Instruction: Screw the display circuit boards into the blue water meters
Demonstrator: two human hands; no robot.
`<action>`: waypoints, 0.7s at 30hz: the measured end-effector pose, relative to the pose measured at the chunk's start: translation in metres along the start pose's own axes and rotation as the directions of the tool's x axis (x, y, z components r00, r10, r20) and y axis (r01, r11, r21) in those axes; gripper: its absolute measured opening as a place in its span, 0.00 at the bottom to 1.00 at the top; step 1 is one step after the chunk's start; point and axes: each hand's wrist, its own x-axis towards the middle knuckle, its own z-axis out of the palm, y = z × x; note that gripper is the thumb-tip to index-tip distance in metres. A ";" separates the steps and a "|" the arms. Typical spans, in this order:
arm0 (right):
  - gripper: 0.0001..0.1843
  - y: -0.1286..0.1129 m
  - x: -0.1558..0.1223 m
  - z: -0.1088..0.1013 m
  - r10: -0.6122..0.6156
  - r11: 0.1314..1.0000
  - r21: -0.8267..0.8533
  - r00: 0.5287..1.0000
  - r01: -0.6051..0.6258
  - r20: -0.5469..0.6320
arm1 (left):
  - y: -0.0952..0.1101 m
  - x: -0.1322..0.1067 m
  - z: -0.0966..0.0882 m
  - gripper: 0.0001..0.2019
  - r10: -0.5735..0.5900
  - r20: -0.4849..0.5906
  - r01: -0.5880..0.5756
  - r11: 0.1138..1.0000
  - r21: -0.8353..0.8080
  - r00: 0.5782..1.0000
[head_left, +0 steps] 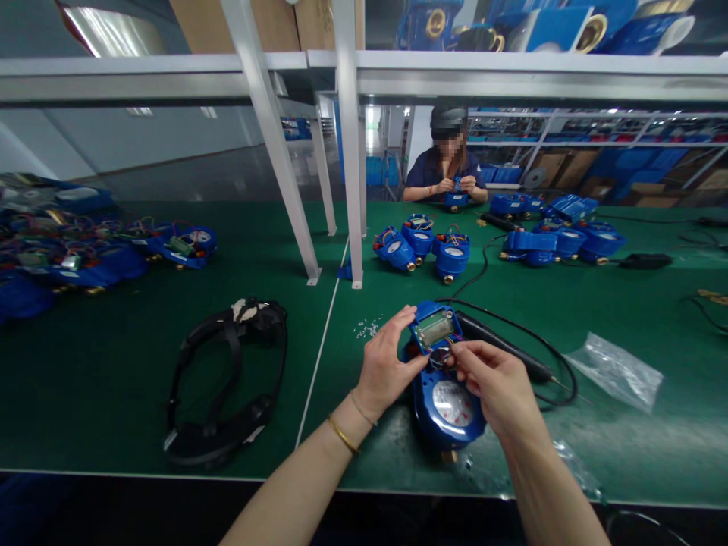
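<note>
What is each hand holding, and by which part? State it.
Left hand grips the left edge of the display module, raised over the blue meter. Right hand pinches the wires beneath that module.

Both forearms reach forward and converge. The left hand [387,364] curls with thumb and forefinger pinching upward; the right hand [494,379] bends inward opposite it, fingertips pinched close beside the left's grip.

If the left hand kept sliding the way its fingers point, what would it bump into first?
Probably the blue module with the small grey screen: the left hand already grips its edge. Past that lies the black pen-shaped tool with a cable, though depth is hard to judge.
</note>
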 end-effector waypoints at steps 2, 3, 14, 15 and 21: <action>0.28 0.000 0.000 0.000 0.010 1.000 0.007 1.000 -0.010 0.000 | 0.000 0.000 0.000 0.30 0.003 -0.003 -0.003 1.000 -0.003 1.000; 0.28 -0.001 0.000 0.000 0.014 1.000 0.010 1.000 -0.014 0.001 | 0.000 0.000 0.000 0.30 0.004 -0.003 -0.004 1.000 -0.004 1.000; 0.29 -0.002 -0.001 -0.001 0.046 0.999 0.000 0.999 -0.046 0.001 | 0.002 0.001 -0.001 0.29 -0.005 -0.010 0.005 1.000 -0.016 1.000; 0.30 -0.002 -0.001 -0.001 0.049 0.999 -0.005 0.999 -0.049 0.000 | 0.001 0.000 -0.001 0.29 -0.009 -0.010 0.009 1.000 -0.020 1.000; 0.31 -0.002 -0.001 -0.002 0.059 0.997 -0.041 0.998 -0.059 0.008 | -0.001 -0.002 0.003 0.29 -0.105 -0.017 0.102 0.989 -0.110 0.994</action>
